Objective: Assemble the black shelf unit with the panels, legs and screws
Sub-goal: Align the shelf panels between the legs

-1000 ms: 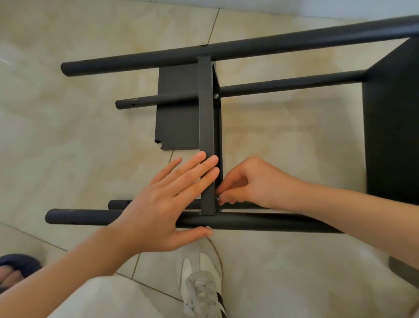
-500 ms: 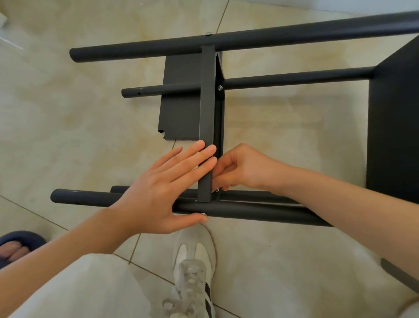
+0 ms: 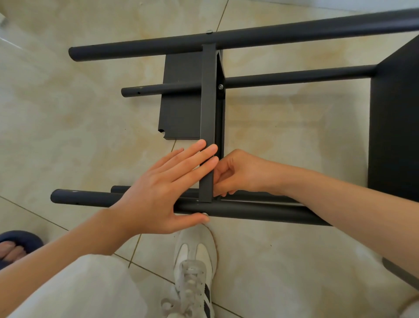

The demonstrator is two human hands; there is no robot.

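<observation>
over beige floor tiles, the left hand lay flat on the panel; the right hand pinched its end.

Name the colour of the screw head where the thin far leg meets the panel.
Silver screw head, clearest in the head view.

The floor is glossy cream tile with faint yellow-tan marbling. One long grout joint runs from the far edge down toward the near left. A second joint cuts across it at a slant, and the two meet near the bottom, left of centre. Right of the long joint's far end, a thin strip of pale bluish wall borders the tiles. Left of the joint, soft even light leaves a white sheen on the tile.
</observation>
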